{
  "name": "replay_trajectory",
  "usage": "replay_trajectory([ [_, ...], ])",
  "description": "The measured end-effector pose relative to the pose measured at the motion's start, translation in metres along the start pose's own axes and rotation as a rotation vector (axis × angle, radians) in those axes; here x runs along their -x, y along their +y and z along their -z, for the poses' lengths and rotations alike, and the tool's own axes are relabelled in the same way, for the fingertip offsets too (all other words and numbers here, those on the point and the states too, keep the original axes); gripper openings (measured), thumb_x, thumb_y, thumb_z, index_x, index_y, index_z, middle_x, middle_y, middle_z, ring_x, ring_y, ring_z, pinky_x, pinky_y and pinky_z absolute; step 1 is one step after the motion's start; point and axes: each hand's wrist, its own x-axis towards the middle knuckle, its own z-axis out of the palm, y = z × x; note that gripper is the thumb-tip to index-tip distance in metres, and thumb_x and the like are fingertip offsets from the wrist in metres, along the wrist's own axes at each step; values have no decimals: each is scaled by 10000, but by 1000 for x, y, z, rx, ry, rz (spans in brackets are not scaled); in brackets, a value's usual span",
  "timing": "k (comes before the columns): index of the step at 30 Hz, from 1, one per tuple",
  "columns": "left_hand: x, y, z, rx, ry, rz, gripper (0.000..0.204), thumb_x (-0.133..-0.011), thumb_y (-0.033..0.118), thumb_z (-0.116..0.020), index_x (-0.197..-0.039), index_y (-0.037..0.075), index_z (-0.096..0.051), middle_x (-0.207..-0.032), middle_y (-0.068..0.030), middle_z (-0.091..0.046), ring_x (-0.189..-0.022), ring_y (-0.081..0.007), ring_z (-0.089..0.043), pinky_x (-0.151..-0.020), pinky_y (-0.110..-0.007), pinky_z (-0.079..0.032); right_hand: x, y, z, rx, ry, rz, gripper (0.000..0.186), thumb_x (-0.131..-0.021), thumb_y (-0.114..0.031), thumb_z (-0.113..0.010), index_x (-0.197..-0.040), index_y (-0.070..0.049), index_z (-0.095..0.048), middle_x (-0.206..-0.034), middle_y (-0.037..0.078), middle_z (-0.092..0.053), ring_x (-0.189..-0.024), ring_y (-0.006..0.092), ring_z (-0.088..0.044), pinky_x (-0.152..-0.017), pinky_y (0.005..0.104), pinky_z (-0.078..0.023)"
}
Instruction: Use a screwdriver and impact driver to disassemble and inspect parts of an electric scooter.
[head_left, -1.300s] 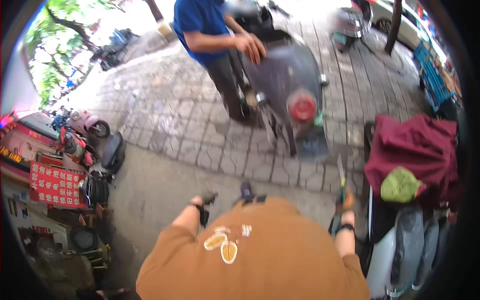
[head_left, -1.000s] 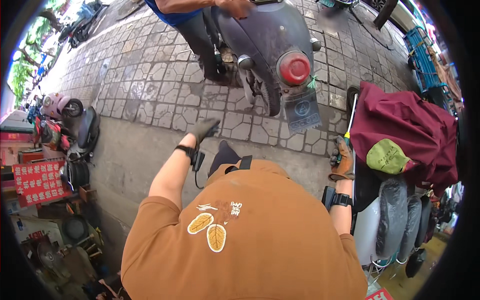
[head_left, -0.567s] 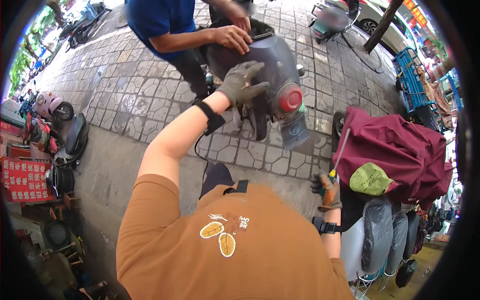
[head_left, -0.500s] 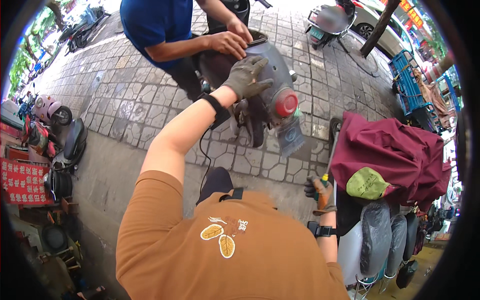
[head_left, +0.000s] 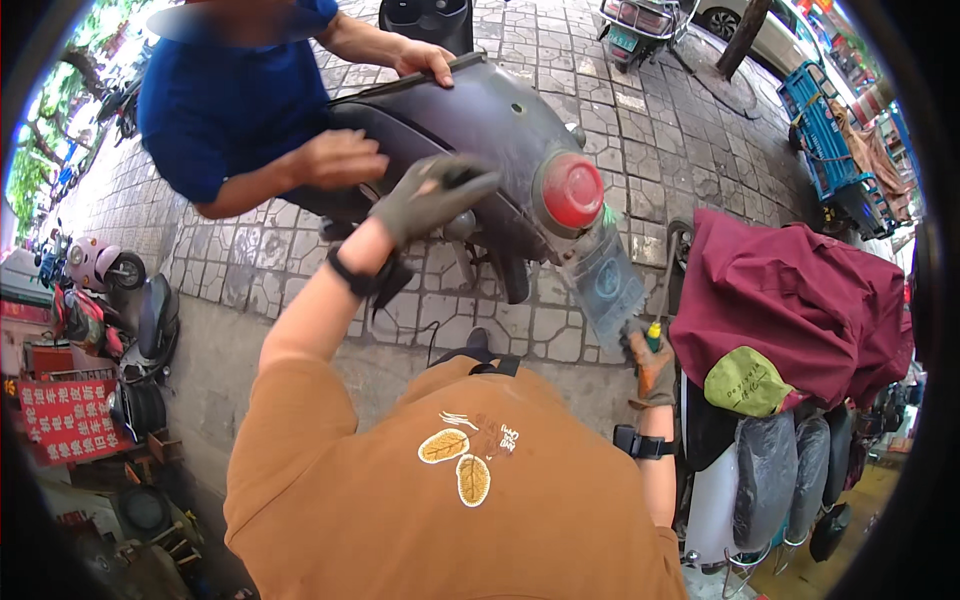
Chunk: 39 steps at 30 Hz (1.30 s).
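Here's the scooter's rear body (head_left: 495, 115), dark and dusty, stretching up and left from its red tail light (head_left: 572, 192). The left hand (head_left: 435, 200), gloved, is left of that light, fingers loosely spread, nothing seen in them; contact with the side panel, I can't call it. Right hand (head_left: 648, 365), below and right of the light, has its fingers wrapped round a screwdriver (head_left: 654, 335), shaft up!

Best play, I'd judge: steady the body with a flat left palm rather than pinching an edge, since a thin shell like that could flex. Work in time with the co-worker (head_left: 235, 110), whose bare upper hand (head_left: 425, 62) grips the rim above and left of the light. Keep that shaft out to the right, clear of the lens, and mind the clear flap (head_left: 607, 285) hanging below the light, its end close to the right glove.

Now the count! One tail light, one flap, one screwdriver. Two turn signals, one either side of the light. Four hands: two gloved, two bare, the lower bare hand (head_left: 340, 158) left of the light. One maroon cover (head_left: 790, 290), right of it.
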Motion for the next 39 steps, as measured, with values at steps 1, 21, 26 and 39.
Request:
replay_trajectory([
  [1,15,26,9,423,-71,523,241,-851,298,-558,-925,85,-643,-810,-64,-637,-774,-176,-608,-717,-292,-461,-11,2,3,124,80,85,327,-786,-232,-656,-992,18,-615,-813,50,-627,-673,92,-546,-608,229,-442],
  [21,-20,-85,-87,1929,812,686,562,-854,392,-556,-1263,42,-396,-1300,-154,-411,-1210,-313,-405,-994,-444,-379,-140,-95,-38,450,-166,298,390,-749,-340,-665,-977,-28,-614,-717,7,-574,-661,111,-504,-644,273,-430],
  [26,-10,-71,-121,1828,720,751,473,-879,413,-504,-1183,51,-481,-1187,-133,-532,-1114,-285,-508,-955,-420,-415,-157,-71,-5,233,-200,354,339,-742,-323,-674,-918,-33,-658,-697,-9,-567,-641,73,-485,-600,255,-414],
  [39,-27,-14,-162,1644,500,868,561,-837,477,-549,-1228,86,-450,-1182,-85,-513,-1106,-222,-488,-892,-357,-421,-212,-31,26,163,-388,18,361,-760,-363,-642,-902,-31,-628,-781,38,-645,-639,122,-597,-546,255,-441],
])
